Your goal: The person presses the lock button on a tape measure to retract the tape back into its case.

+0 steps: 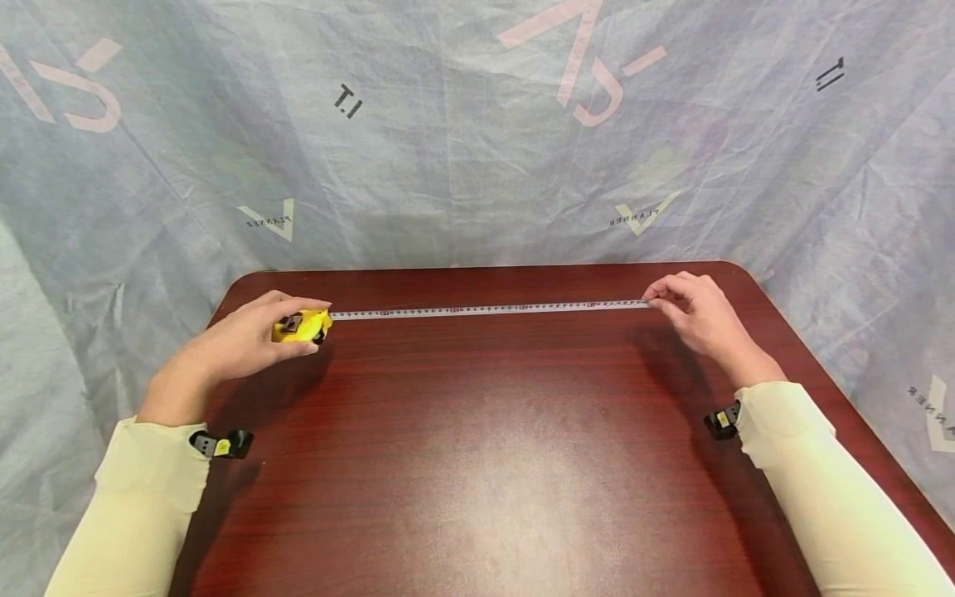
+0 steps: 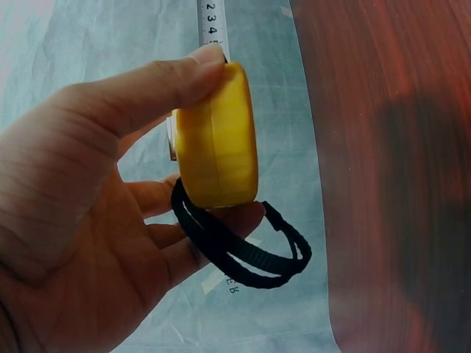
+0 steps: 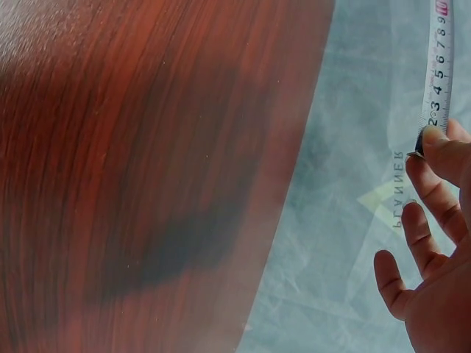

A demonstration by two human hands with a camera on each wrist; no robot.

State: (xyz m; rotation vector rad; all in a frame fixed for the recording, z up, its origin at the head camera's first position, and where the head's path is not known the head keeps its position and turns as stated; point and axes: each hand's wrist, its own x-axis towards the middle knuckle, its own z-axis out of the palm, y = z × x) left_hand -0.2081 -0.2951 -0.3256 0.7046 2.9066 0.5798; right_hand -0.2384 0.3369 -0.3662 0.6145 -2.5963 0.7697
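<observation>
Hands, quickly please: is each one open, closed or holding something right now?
Left hand: closed, holding the yellow, rounded tape-measure case.
Right hand: thumb and finger closed, pinching the free end of the white, number-printed measuring strip.

You have a yellow tape case (image 1: 303, 328), a black strap (image 2: 237, 255), a white blade (image 1: 488, 311) marked in black and red, a reddish-brown table (image 1: 477, 414) streaked with dark grain, a grey-blue sheet (image 1: 448, 166) printed in pink, black and pale yellow, cream sleeves (image 1: 142, 497) and black wrist cameras (image 1: 239, 444) patched with yellow.
</observation>
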